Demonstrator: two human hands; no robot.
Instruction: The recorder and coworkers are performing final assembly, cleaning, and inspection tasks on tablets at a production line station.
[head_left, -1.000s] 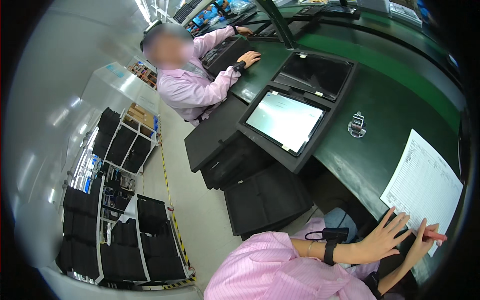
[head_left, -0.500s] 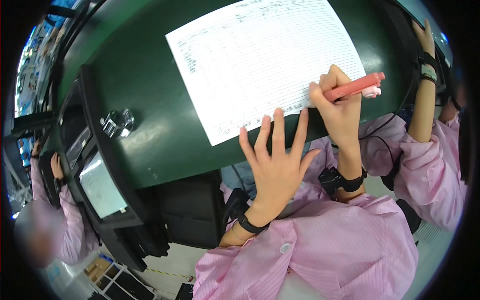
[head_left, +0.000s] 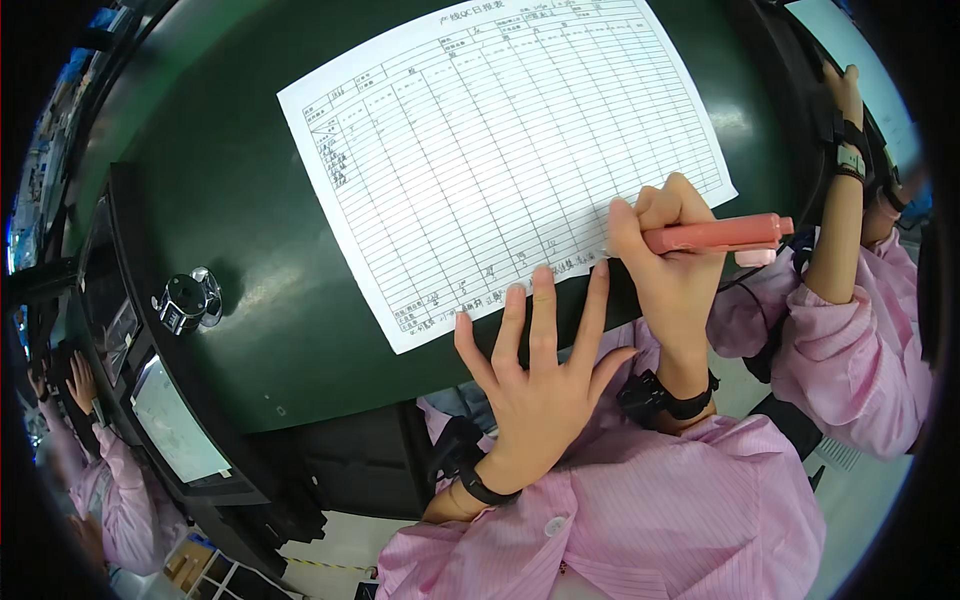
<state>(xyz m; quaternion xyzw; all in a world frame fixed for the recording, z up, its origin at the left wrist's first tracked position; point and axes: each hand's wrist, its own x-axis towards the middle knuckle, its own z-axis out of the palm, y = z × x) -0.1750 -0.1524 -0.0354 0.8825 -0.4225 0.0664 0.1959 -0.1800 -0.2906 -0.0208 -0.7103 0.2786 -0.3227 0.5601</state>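
Note:
A white printed form with a ruled grid lies on the green tabletop, with handwritten entries down its left column and along its bottom rows. My left hand is open, fingers spread, its fingertips resting at the sheet's near edge. In my right hand a coral-pink pen is gripped, slanting up to the right. Its writing end points at the lower right of the form, by the bottom entries; the fingers hide part of it, and I cannot tell if the tip touches the paper.
A small shiny metal object, perhaps a watch, sits on the green table at left. Black-framed trays or screens border that side. Co-workers in pink sleeves are at both sides, the right one's arm close by.
The view has shifted, so the form, table and metal object appear lower and further left. The form's print looks sharper. My hands keep nearly the same pose, with the pen still gripped.

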